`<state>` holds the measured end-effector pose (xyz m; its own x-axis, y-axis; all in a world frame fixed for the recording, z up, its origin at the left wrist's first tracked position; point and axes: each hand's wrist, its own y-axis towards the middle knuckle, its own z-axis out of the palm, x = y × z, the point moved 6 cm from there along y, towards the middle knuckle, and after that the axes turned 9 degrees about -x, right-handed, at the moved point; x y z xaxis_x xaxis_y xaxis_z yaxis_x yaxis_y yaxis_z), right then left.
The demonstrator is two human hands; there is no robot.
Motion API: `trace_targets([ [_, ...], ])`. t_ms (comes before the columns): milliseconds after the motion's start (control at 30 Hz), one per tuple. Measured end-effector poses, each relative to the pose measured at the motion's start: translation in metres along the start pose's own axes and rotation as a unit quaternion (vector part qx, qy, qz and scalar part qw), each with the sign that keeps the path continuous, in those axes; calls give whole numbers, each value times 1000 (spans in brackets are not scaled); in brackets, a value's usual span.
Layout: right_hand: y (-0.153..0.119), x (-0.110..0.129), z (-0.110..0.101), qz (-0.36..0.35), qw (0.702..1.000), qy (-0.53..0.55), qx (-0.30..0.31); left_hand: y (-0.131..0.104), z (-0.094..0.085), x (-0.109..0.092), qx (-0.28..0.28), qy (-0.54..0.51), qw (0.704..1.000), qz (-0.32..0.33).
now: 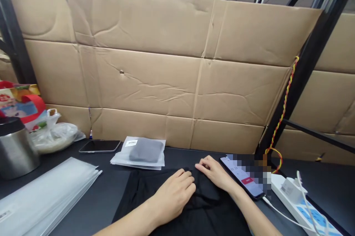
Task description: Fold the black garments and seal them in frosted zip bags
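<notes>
Black cloth [206, 215] lies under left hand [175, 194], right hand [214, 171] at far edge; grips unclear.

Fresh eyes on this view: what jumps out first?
Probably the big cardboard sheet standing across the whole back of the table. Next, at front centre, the left hand and right hand on a black cloth. Then the colour: a red-and-yellow twisted cord down the right side, and a bright bag at the left edge.

Soft, even light, stretched edges
</notes>
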<state>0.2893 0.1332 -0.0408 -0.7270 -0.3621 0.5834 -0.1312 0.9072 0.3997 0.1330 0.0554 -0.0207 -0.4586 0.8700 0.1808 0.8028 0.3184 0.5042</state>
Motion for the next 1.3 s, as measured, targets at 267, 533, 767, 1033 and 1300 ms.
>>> trace_targets([
  [267,-7,-10,-33,93,992,-73,-37,-11,-11,16,7,-94,994,-61],
  [533,-26,-6,-15,143,983,-103,43,-32,2,22,72,-170,979,-85],
  [767,-15,10,-19,101,985,-142,7,-35,-28,30,70,-151,981,-103],
  [1033,-7,97,-31,71,968,-239,-29,-133,-68,78,15,-153,949,-275],
  [1300,-2,205,74,-23,977,-202,67,-148,-53,82,-7,-222,917,-331],
])
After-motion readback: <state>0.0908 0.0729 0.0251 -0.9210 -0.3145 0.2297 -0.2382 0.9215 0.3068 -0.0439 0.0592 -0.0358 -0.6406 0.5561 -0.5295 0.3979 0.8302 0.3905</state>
